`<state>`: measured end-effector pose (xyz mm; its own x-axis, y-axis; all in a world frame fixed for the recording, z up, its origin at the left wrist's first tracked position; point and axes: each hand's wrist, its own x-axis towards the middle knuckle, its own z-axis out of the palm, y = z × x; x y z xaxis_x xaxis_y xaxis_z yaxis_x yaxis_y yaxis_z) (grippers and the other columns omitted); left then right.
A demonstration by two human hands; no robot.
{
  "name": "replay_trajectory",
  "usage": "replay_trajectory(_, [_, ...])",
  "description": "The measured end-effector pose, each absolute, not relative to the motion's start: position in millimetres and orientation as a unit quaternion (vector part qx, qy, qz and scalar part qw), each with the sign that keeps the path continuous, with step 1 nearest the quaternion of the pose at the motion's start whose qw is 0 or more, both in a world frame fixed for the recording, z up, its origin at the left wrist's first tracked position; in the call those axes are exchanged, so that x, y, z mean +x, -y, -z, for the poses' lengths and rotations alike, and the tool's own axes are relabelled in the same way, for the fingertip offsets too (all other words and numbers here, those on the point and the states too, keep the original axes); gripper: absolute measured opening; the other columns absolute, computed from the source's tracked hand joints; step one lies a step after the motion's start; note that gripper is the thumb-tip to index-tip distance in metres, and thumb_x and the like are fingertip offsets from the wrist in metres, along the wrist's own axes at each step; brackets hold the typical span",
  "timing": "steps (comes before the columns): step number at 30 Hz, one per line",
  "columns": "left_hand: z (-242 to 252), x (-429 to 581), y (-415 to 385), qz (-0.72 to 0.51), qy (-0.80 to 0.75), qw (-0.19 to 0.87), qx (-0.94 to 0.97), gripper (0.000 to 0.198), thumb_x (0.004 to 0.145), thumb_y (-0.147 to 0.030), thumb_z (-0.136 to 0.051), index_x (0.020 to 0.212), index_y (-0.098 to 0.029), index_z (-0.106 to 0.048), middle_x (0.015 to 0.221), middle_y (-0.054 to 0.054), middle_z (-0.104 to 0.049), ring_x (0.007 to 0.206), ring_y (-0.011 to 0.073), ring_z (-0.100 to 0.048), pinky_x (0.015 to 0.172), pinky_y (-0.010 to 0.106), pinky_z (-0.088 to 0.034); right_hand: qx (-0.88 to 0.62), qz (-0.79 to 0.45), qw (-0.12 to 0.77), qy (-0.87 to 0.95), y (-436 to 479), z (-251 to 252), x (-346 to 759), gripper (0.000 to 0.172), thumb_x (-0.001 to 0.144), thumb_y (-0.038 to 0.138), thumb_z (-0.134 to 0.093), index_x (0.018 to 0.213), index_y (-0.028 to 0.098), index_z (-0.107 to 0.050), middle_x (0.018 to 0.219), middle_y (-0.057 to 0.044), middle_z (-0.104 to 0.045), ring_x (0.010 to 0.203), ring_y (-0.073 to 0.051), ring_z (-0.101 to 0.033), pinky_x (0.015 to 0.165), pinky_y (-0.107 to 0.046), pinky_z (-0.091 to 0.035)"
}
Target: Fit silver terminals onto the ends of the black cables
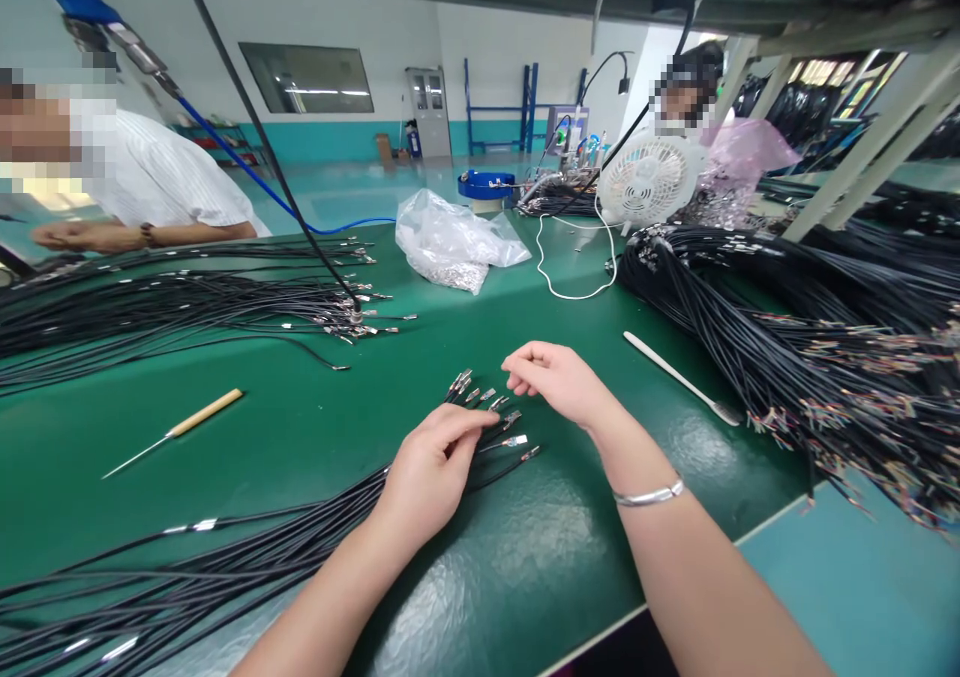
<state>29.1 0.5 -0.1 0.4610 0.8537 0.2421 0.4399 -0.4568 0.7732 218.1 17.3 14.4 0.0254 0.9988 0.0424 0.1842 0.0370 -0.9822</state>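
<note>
My left hand is closed over a bundle of black cables near their ends, thumb and forefinger drawn together. Beyond its fingers several small metal connectors stick out, fanned apart on the green table. Just to the right, my right hand hovers close to the connectors without visibly touching them. Its fingers are curled in, and whatever may be between them is hidden. A silver bangle circles the right wrist.
A wooden-handled awl lies left, a white stick-like tool right. Beyond are connector-ended cables, a clear plastic bag, a white fan and a large cable pile. A person's sleeve shows at left; another person sits behind the fan.
</note>
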Motion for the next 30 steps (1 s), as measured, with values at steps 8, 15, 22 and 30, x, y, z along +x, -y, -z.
replay_trajectory(8, [-2.4, 26.1, 3.2, -0.219, -0.38, 0.198, 0.877, 0.02, 0.079, -0.032, -0.056, 0.096, -0.023, -0.062, 0.093, 0.003, -0.057, 0.089, 0.0173, -0.054, 0.081, 0.031, -0.044, -0.548, -0.426, 0.455, 0.558, -18.6, -11.0, 218.1, 0.018, 0.077, 0.033, -0.057, 0.073, 0.015, -0.058, 0.068, -0.002, -0.064, 0.061, -0.011, -0.058, 0.059, -0.023, -0.045])
replay_trajectory(15, [7.7, 30.4, -5.3, -0.201, -0.403, 0.142, 0.881, 0.017, 0.083, -0.023, -0.05, 0.092, -0.02, -0.064, 0.088, 0.004, -0.056, 0.085, 0.018, -0.052, 0.08, 0.033, -0.043, -0.555, -0.417, 0.448, 0.563, -20.9, -6.4, 217.9, 0.017, 0.077, 0.032, -0.057, 0.073, 0.015, -0.058, 0.068, -0.003, -0.065, 0.061, -0.012, -0.059, 0.061, -0.024, -0.046])
replay_trajectory(22, [-3.4, 33.9, -8.8, -0.252, -0.458, 0.247, 0.816, 0.012, 0.077, -0.025, -0.055, 0.074, -0.02, -0.066, 0.078, 0.002, -0.059, 0.076, 0.0171, -0.055, 0.071, 0.029, -0.042, -0.546, -0.423, 0.459, 0.558, -18.4, -11.1, 216.7, 0.019, 0.076, 0.034, -0.058, 0.074, 0.015, -0.061, 0.07, -0.003, -0.064, 0.063, -0.012, -0.058, 0.062, -0.025, -0.045])
replay_trajectory(30, [-17.6, 24.1, -11.8, -0.3, -0.488, 0.55, 0.608, 0.02, 0.071, -0.036, -0.06, 0.07, -0.016, -0.061, 0.062, -0.001, -0.06, 0.046, 0.0076, -0.048, 0.05, 0.02, -0.038, -0.47, -0.504, 0.426, 0.586, -8.4, -18.3, 214.1, 0.024, 0.075, 0.038, -0.062, 0.083, 0.015, -0.065, 0.073, -0.003, -0.063, 0.069, -0.013, -0.056, 0.063, -0.026, -0.044])
